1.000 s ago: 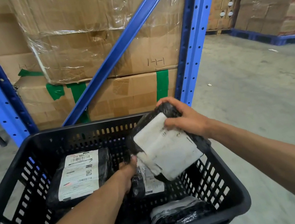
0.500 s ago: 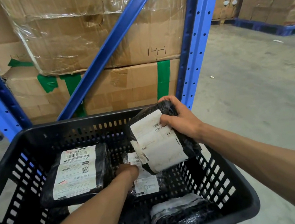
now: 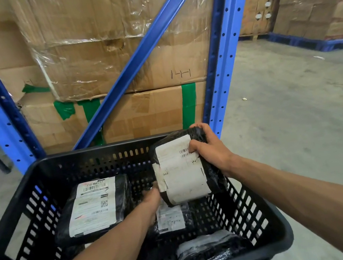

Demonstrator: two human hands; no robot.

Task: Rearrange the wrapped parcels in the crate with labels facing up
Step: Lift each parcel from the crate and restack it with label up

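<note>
- nearest the camera, a crumpled parcel (image 3: 210, 252) wrapped in black plastic lies in the near right corner of the crate (image 3: 267, 225), its label not clearly showing.
- just past it, a small parcel (image 3: 171, 218) lies flat on the crate floor with its white label up.
- the left hand (image 3: 153, 201) reaches down into the middle of the crate, at the small parcel's far edge; its fingers are hidden behind the held parcel, so i cannot tell whether it grips anything.
- on the left side of the crate a large parcel (image 3: 93, 210) lies with its printed label and barcodes facing up.
- the right hand (image 3: 209, 149) is clamped on the top right corner of a held parcel (image 3: 182, 171), thumb pressed on its label; the parcel is lifted above the right side of the crate, tilted, white label toward the camera.
- the crate is black plastic with slotted walls.
- behind the crate stands a blue rack (image 3: 223, 52) with punched uprights and a diagonal brace.
- inside the rack sit stacked cardboard boxes (image 3: 110, 72), some under clear wrap, some with green tape (image 3: 189, 101).
- the concrete floor (image 3: 289, 113) stretches right toward more boxes far off.
</note>
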